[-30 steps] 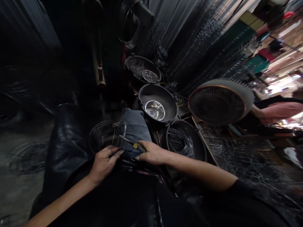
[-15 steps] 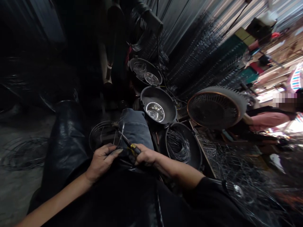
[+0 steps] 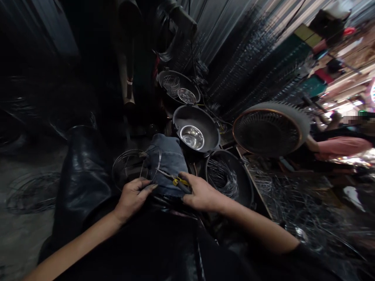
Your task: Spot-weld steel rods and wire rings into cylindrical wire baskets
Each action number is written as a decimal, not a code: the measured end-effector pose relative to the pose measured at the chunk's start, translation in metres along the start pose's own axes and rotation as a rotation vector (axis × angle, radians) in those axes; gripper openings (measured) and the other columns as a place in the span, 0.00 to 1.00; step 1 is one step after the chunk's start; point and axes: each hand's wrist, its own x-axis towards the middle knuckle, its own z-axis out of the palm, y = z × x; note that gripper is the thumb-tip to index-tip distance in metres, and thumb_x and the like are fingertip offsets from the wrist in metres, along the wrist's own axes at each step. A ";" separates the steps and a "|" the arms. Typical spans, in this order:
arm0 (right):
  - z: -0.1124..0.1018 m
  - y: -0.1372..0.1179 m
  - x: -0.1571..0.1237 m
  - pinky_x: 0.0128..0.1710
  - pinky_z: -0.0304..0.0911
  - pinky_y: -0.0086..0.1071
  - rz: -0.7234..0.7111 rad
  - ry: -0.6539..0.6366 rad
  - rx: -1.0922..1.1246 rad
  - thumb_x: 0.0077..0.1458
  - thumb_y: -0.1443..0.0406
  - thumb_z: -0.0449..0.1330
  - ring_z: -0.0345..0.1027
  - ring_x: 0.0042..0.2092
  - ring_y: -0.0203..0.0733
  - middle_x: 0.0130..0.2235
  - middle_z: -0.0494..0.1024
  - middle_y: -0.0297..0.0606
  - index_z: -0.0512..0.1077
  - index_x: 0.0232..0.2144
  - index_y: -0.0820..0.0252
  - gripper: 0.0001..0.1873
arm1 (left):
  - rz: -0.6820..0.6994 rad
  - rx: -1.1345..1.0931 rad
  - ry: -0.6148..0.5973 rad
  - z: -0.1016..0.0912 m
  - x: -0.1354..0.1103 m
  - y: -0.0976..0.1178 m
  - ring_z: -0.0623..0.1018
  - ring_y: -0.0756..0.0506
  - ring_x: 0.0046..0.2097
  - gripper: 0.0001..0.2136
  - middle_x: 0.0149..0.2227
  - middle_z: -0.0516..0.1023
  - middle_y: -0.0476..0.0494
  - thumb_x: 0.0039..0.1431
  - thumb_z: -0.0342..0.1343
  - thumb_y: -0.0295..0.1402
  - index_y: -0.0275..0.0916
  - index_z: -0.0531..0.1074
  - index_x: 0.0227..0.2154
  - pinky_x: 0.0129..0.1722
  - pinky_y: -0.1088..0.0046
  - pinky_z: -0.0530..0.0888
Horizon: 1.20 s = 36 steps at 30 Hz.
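Wire frame [image 3: 143, 154] at 12 o'clock of left hand [image 3: 135, 198], which pinches its near edge; likely light, springy, easily bent, best gripped by the rim. Right hand [image 3: 199, 192] wraps pliers [image 3: 179, 182], tips toward 10 o'clock, contact with wire unclear. Denim [image 3: 170, 154] backs the frame; wire coil [image 3: 225, 179] sits at 2 o'clock, near right forearm

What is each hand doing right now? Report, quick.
Left hand: closed, thumb and fingers pinching the wire frame.
Right hand: closed, holding the yellow-and-dark pliers by the handles.
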 end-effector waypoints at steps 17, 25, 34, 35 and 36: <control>-0.003 -0.056 -0.031 0.38 0.64 0.40 -0.068 0.078 -0.861 0.50 0.63 0.54 0.69 0.42 0.53 0.43 0.73 0.49 0.64 0.56 0.60 0.29 | 0.004 0.035 0.010 0.015 0.010 -0.006 0.78 0.43 0.35 0.13 0.31 0.81 0.44 0.48 0.57 0.44 0.40 0.79 0.28 0.39 0.68 0.72; 0.019 -0.051 0.003 0.42 0.64 0.48 -0.018 0.237 -0.852 0.58 0.68 0.49 0.68 0.47 0.59 0.45 0.71 0.57 0.65 0.54 0.63 0.22 | 0.113 0.072 -0.005 0.023 0.005 -0.004 0.77 0.42 0.34 0.11 0.29 0.80 0.42 0.47 0.57 0.41 0.40 0.79 0.25 0.37 0.67 0.70; -0.047 -0.016 0.082 0.50 0.62 0.39 0.320 0.464 -0.490 0.55 0.59 0.56 0.66 0.53 0.52 0.51 0.73 0.49 0.69 0.51 0.63 0.23 | 0.155 0.069 0.020 0.005 -0.011 -0.004 0.78 0.42 0.38 0.14 0.34 0.80 0.42 0.51 0.57 0.43 0.40 0.79 0.32 0.40 0.68 0.72; -0.043 0.000 0.083 0.51 0.61 0.37 0.379 0.449 -0.389 0.53 0.59 0.58 0.66 0.54 0.51 0.52 0.73 0.48 0.69 0.51 0.63 0.24 | 0.156 0.068 0.039 0.002 -0.010 -0.004 0.78 0.42 0.39 0.14 0.35 0.80 0.42 0.50 0.58 0.44 0.39 0.79 0.34 0.41 0.67 0.73; -0.036 0.017 0.085 0.50 0.61 0.34 0.414 0.422 -0.343 0.52 0.58 0.60 0.66 0.54 0.50 0.52 0.74 0.48 0.70 0.51 0.64 0.25 | 0.157 0.069 0.056 -0.001 -0.009 -0.004 0.78 0.42 0.40 0.15 0.36 0.80 0.41 0.49 0.59 0.44 0.38 0.79 0.35 0.42 0.67 0.73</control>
